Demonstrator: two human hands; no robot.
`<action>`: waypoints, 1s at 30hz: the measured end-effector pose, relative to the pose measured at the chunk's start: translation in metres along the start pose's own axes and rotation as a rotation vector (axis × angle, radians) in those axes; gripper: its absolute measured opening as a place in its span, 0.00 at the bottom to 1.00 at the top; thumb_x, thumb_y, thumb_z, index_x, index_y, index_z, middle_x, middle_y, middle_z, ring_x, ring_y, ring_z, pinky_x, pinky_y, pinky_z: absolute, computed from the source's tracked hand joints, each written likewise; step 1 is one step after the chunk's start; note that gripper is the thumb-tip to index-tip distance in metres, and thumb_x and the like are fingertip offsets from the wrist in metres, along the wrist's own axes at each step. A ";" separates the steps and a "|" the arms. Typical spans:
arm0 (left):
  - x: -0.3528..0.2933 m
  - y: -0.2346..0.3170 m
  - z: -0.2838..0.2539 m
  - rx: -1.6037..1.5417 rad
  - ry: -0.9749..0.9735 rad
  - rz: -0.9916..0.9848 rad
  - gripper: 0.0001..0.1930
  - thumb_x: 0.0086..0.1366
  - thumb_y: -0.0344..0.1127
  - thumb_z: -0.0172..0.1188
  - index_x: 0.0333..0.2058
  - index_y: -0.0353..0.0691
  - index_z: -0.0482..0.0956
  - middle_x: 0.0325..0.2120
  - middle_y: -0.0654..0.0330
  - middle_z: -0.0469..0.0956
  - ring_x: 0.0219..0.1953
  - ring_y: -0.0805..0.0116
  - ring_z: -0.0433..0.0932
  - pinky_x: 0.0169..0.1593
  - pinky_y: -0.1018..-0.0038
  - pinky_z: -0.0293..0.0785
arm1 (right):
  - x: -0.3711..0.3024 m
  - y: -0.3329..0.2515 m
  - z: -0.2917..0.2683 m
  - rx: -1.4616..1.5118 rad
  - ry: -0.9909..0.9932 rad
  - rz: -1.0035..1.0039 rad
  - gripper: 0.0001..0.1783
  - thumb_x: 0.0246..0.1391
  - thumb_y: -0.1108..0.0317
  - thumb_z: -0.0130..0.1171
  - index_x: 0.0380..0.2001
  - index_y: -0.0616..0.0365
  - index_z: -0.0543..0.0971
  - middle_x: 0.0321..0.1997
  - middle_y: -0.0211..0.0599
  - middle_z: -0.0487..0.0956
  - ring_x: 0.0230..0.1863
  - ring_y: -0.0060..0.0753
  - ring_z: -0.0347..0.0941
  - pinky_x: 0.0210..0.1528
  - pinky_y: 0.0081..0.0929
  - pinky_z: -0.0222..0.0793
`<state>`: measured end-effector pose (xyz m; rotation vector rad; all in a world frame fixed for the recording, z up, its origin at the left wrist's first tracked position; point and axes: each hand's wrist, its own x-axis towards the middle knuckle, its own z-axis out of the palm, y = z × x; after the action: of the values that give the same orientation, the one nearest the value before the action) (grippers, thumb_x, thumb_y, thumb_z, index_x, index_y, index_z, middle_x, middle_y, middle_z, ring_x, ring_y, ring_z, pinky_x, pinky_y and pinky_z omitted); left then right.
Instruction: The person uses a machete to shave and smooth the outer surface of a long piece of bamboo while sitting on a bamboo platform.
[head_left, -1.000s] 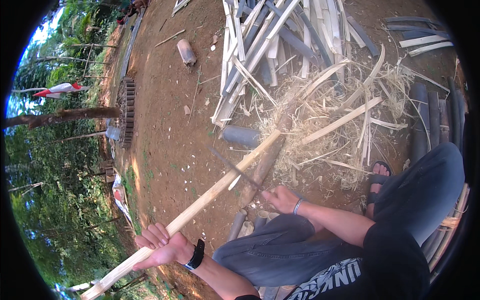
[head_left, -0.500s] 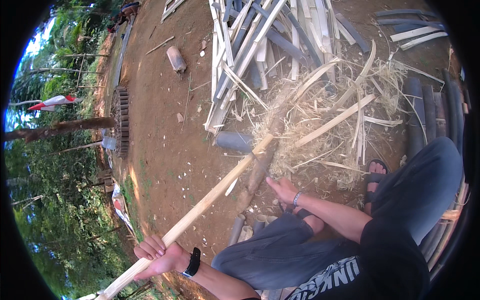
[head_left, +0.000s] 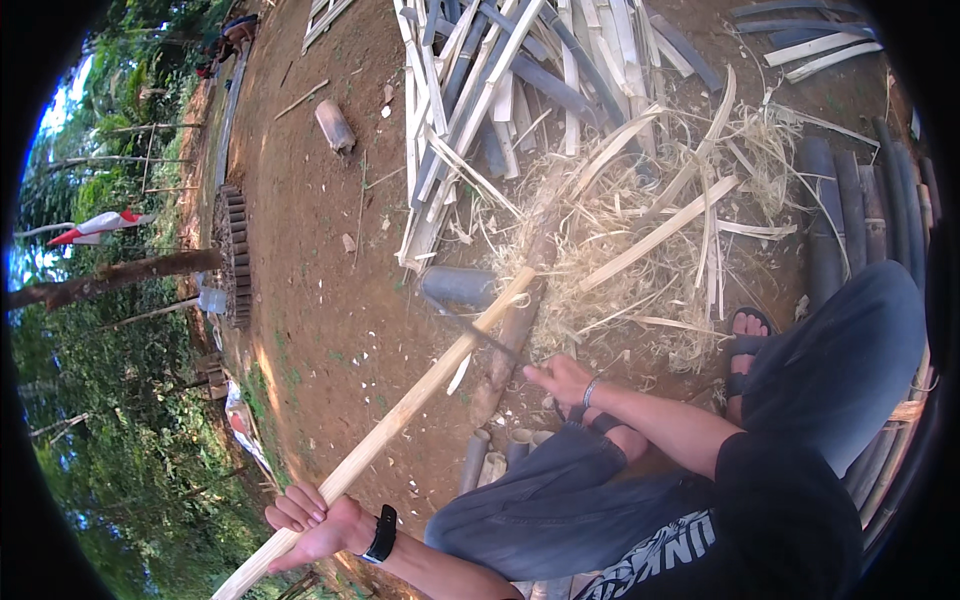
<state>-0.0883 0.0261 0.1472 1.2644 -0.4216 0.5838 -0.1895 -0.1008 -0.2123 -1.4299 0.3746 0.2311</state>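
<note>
The pale bamboo pole [head_left: 400,425] looks smooth and matt above dry, stringy shavings [head_left: 640,230] and rough reddish dirt [head_left: 320,260].

**One head-worn fisheye, looking down over the knees**

A single view comes from the person's head, tilted steeply down and forward over the lap. Both forearms enter from the lower edge, close to the lens. The bare dirt ground [head_left: 330,300] fills the middle, farther off. Straight lines bow toward the round black rim; trees [head_left: 110,400] curve along the left edge. No second view shares the scene.
</note>
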 end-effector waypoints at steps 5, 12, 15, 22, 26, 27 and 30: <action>-0.002 0.002 0.006 -0.004 0.000 -0.004 0.35 0.60 0.76 0.33 0.15 0.48 0.50 0.09 0.69 0.47 0.10 0.79 0.46 0.13 0.83 0.40 | 0.015 -0.005 -0.021 0.093 0.062 0.333 0.40 0.52 0.28 0.44 0.06 0.54 0.65 0.07 0.28 0.64 0.11 0.25 0.60 0.16 0.37 0.56; 0.005 -0.003 -0.003 -0.074 -0.088 -0.022 0.34 0.60 0.75 0.34 0.15 0.48 0.52 0.09 0.69 0.49 0.10 0.79 0.48 0.13 0.84 0.42 | 0.028 0.013 -0.032 0.216 0.064 0.469 0.39 0.56 0.31 0.40 0.10 0.56 0.66 0.08 0.33 0.65 0.13 0.25 0.65 0.19 0.31 0.64; 0.001 0.001 0.004 -0.035 -0.024 -0.005 0.34 0.60 0.75 0.34 0.15 0.48 0.52 0.09 0.70 0.49 0.10 0.79 0.48 0.13 0.84 0.42 | 0.026 -0.002 -0.033 0.304 0.108 0.399 0.40 0.52 0.26 0.42 0.06 0.51 0.64 0.07 0.27 0.65 0.09 0.26 0.63 0.17 0.33 0.63; 0.011 -0.006 -0.015 -0.104 -0.073 -0.059 0.34 0.60 0.75 0.33 0.16 0.48 0.52 0.09 0.70 0.49 0.10 0.79 0.48 0.13 0.84 0.42 | 0.045 0.043 -0.031 0.244 0.168 0.368 0.41 0.50 0.25 0.42 0.07 0.53 0.64 0.08 0.30 0.64 0.10 0.27 0.64 0.14 0.29 0.59; 0.005 -0.001 -0.012 -0.016 0.018 -0.016 0.35 0.58 0.77 0.36 0.16 0.48 0.52 0.09 0.70 0.49 0.10 0.80 0.48 0.13 0.84 0.42 | 0.037 -0.013 -0.028 0.353 0.021 0.421 0.41 0.52 0.26 0.39 0.05 0.52 0.63 0.06 0.30 0.63 0.10 0.28 0.64 0.15 0.28 0.60; 0.004 -0.001 -0.013 -0.021 0.014 -0.021 0.35 0.58 0.77 0.36 0.16 0.48 0.52 0.09 0.70 0.49 0.10 0.80 0.48 0.13 0.84 0.42 | 0.026 -0.025 -0.022 0.399 -0.041 0.357 0.41 0.53 0.26 0.39 0.05 0.51 0.63 0.06 0.29 0.63 0.09 0.28 0.64 0.15 0.28 0.60; 0.006 -0.001 -0.014 -0.059 -0.012 -0.030 0.35 0.57 0.77 0.37 0.16 0.48 0.52 0.09 0.70 0.49 0.10 0.80 0.48 0.13 0.84 0.42 | 0.028 0.012 -0.033 0.116 0.060 0.345 0.41 0.53 0.26 0.37 0.05 0.50 0.62 0.06 0.30 0.63 0.09 0.27 0.63 0.15 0.27 0.62</action>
<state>-0.0835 0.0401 0.1461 1.2167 -0.4267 0.5354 -0.1718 -0.1341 -0.2369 -1.2546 0.6741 0.4388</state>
